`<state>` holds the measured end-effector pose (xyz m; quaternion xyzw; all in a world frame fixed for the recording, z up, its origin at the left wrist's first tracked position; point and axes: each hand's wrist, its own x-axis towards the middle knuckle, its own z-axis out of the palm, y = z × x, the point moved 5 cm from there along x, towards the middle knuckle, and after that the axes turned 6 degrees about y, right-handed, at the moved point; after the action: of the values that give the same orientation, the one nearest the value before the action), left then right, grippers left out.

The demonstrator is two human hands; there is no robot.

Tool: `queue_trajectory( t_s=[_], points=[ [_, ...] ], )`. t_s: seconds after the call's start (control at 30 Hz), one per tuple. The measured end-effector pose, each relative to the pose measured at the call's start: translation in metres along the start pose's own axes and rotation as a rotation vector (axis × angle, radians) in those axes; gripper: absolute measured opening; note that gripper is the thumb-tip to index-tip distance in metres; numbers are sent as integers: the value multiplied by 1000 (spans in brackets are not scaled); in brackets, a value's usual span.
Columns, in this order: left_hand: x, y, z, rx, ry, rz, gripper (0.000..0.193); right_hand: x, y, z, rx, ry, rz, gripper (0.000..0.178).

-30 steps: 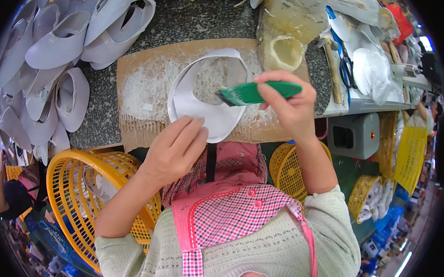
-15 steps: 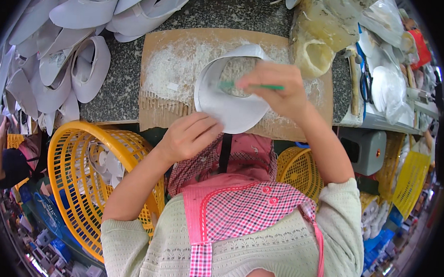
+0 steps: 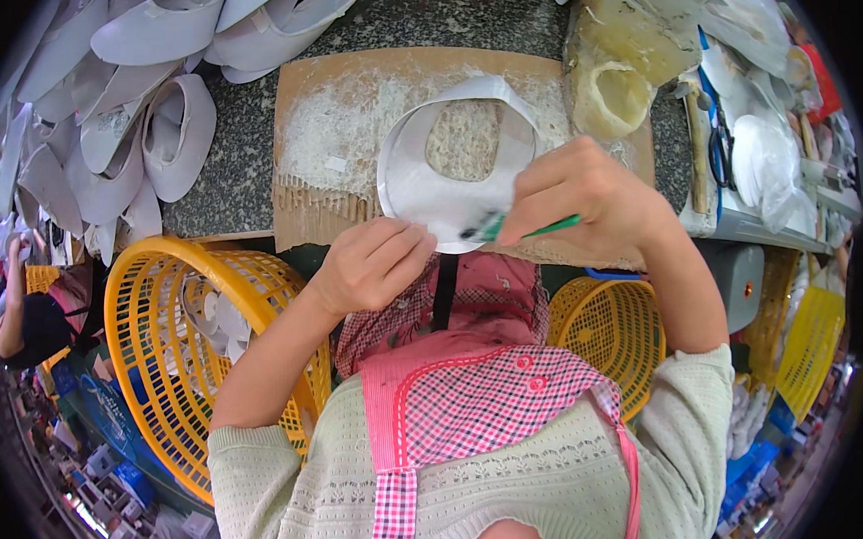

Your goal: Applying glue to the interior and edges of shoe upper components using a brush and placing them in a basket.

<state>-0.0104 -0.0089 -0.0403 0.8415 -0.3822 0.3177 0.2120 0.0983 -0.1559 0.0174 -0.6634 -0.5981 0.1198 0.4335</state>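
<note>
A white shoe upper (image 3: 435,193) lies on a glue-crusted sheet of cardboard (image 3: 363,64), its rounded part toward me and its band-like back away from me. At its near left edge my left hand (image 3: 379,265) is closed, thumb and fingers pinching the rim. A brush with a green handle (image 3: 556,225) is gripped in my right hand (image 3: 589,194), over the upper's near right side. Its dark bristles meet the white surface close to the near edge. Through the upper's opening the crusted cardboard shows.
Several pale shoe uppers (image 3: 177,133) are piled at the left. A yellowed, glue-coated container (image 3: 617,95) stands back right, near scissors (image 3: 719,152) and a wooden-handled tool (image 3: 699,151). Yellow baskets (image 3: 124,352) stand below the table edge on both sides. Farther left is another person (image 3: 29,324).
My right hand has swept the brush from the upper's opening toward me and to the right, down to the near edge. My left hand stays at the rim.
</note>
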Motion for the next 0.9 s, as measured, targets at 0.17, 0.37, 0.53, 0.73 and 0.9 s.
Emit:
queue_trajectory(
  t_s=[0.17,0.37,0.53,0.73,0.9],
  points=[
    [7,-2,-5,-40,3,-39,26,-7,4,-11,-13,379,92,17],
    [24,-10,0,-81,3,-98,26,-40,3,-26,77,386,194,16],
    [37,-20,-13,-23,-13,-91,23,-45,-12,-20,8,381,311,11],
    [70,-70,-38,-649,-121,-1114,13,-138,31,3,672,1035,596,21],
    [90,-113,-164,-1086,855,-934,16,-150,41,26,899,1003,488,17]
  ],
)
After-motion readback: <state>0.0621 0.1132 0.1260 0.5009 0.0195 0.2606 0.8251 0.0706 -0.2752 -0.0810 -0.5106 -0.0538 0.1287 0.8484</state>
